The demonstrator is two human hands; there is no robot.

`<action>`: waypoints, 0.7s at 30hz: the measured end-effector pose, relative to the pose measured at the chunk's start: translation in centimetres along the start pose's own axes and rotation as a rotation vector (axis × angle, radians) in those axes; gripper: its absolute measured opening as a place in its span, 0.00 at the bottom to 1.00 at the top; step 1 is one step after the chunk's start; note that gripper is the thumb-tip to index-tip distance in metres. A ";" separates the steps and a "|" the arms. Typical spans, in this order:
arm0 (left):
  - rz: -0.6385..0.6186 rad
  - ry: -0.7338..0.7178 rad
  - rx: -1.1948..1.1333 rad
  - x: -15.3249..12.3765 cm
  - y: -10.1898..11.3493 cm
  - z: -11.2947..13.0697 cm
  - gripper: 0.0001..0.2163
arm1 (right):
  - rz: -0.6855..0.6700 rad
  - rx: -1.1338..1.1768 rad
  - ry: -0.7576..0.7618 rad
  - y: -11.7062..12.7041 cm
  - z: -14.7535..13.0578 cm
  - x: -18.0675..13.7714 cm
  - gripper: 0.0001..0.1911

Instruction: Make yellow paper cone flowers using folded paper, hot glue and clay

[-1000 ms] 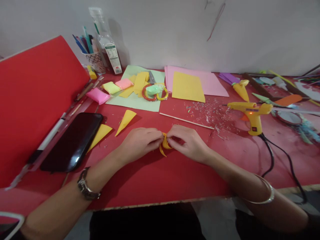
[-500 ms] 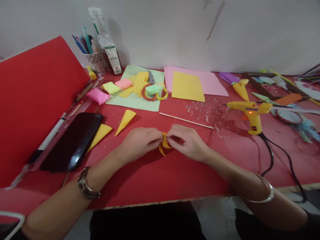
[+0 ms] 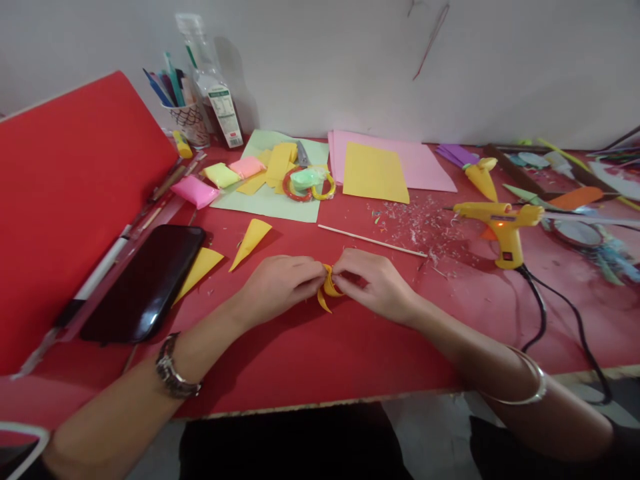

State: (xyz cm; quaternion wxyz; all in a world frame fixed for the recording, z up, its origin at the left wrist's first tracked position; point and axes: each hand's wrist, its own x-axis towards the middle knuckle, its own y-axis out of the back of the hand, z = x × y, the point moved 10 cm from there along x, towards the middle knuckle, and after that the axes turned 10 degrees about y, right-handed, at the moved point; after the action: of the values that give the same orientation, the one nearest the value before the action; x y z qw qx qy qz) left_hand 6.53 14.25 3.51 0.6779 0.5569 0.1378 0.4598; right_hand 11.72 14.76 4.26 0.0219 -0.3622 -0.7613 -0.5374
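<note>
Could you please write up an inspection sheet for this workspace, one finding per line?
Surface: red tabletop, with fine pale shavings scattered near the nozzle of a yellow plastic glue gun.
Job's things: curled yellow paper-like strip; yellow cone-shaped piece nearby.
Clutter: black rectangular phone; thin pale stick behind the hands.
Grip: left hand and right hand both pinch the strip.
Cables: black cable from the gun's handle; an orange light glows on the gun.
Surroundings: pale grey wall; clear labelled bottle standing before it.
</note>
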 end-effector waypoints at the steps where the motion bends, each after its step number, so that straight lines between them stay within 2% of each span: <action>1: 0.002 -0.001 0.003 0.0 0.0 0.0 0.14 | 0.001 0.000 0.000 0.0 0.0 0.0 0.08; 9: 0.041 -0.013 -0.002 -0.1 0.4 0.2 0.12 | 0.002 -0.003 0.001 0.1 -0.1 0.0 0.07; 15: 0.015 0.075 -0.115 -0.1 0.3 -0.7 0.06 | 0.043 0.027 -0.010 0.3 0.1 0.0 0.05; 21: 0.061 0.090 -0.088 -0.2 0.7 -1.0 0.05 | 0.054 0.006 -0.012 0.3 0.4 -0.3 0.02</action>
State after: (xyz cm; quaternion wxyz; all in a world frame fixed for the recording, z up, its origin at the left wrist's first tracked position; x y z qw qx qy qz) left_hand 5.41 14.68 3.72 0.6804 0.5094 0.1306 0.5104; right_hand 12.24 14.97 4.23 0.0329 -0.3860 -0.7529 -0.5321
